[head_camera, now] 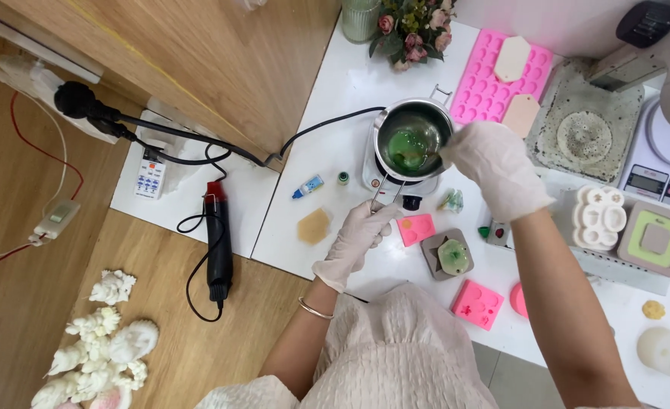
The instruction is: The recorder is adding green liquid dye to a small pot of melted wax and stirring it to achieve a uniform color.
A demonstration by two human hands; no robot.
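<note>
Hands: two, both in white gloves
Left hand (pixel 356 236): grip closed on the wire handle (pixel 380 197) of the melting pot
Right hand (pixel 494 165): grip closed on a thin stirrer (pixel 424 155) that dips into the pot
Melting pot (pixel 413 136): one, round, shiny metal, holding glossy green liquid; it sits on a small white heater base (pixel 369 178) on the white counter (pixel 335 113)
Small pink moulds: three near the counter's front edge (pixel 416 229)
Large pink mould tray: one (pixel 486 83), behind the pot
Grey mould: one, with a green fill (pixel 448 255)
Dropper bottle: one, blue (pixel 308 186)
Heat gun: one, black (pixel 218 242)
</note>
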